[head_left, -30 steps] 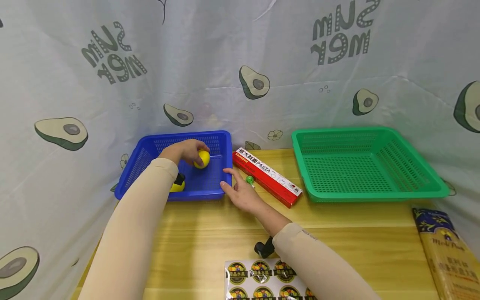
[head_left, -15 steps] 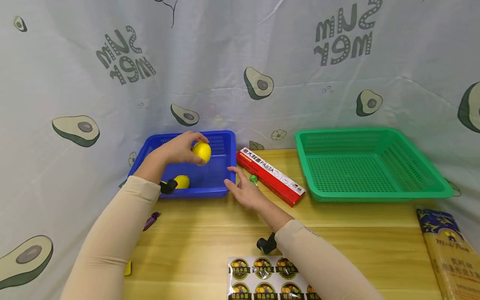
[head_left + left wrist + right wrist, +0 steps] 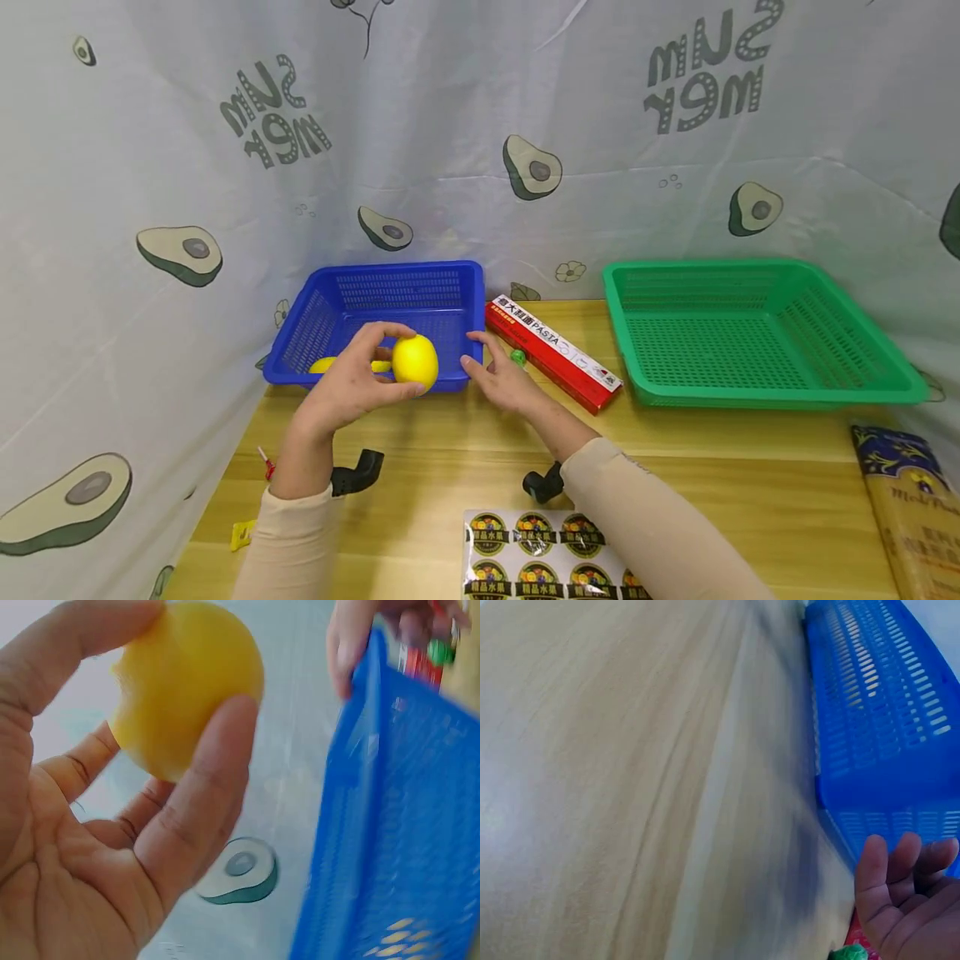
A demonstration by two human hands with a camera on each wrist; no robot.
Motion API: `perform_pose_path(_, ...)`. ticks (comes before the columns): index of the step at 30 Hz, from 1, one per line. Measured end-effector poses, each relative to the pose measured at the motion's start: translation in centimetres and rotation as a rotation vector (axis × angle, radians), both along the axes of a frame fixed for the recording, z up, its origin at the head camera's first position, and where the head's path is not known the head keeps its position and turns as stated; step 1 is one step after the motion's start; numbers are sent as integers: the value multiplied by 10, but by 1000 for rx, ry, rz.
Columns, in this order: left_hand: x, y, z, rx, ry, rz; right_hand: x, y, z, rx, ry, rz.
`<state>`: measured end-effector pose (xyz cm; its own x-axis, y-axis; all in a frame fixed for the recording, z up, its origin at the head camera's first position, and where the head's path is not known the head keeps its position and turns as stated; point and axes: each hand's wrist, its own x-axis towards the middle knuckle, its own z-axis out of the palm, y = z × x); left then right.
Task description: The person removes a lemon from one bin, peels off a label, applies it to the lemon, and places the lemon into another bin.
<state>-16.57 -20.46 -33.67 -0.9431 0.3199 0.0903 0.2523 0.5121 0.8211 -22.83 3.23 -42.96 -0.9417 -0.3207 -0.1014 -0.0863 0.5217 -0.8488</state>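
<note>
My left hand (image 3: 352, 387) holds a lemon (image 3: 415, 363) between thumb and fingertips, above the front edge of the blue basket (image 3: 397, 287). In the left wrist view the lemon (image 3: 191, 682) shows a small nub at one end. More yellow fruit (image 3: 322, 365) lies in the basket, partly hidden behind the left hand. My right hand (image 3: 506, 383) grips the basket's right rim, with the index finger and thumb on the edge. From the right wrist, the fingers of this hand (image 3: 915, 900) are bent against the basket's outer wall (image 3: 885, 697).
A red pasta box (image 3: 553, 354) and a green-topped candy (image 3: 518, 357) lie right of the blue basket. Beyond stands a green basket (image 3: 697, 392). A sticker sheet (image 3: 551, 554) lies in front, a spaghetti packet (image 3: 907, 500) far right, and a yellow wrapper (image 3: 242, 535) at left.
My left hand has lifted the lemon out of the blue basket and brought it toward me, over the front rim. The right hand stays at the basket's right rim.
</note>
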Motion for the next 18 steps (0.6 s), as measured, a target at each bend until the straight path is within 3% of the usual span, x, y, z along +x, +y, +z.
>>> perform_pose_path(4, 16, 14, -24, 64, -31, -23, -2, 7, 5, -14, 17, 23)
perform_pose_path(8, 22, 31, -47, 62, -68, -78, 2, 22, 13, -64, 39, 17)
perform_pose_path(18, 21, 78, -100, 19, -171, -193, 53, 93, 30, -10, 83, -13)
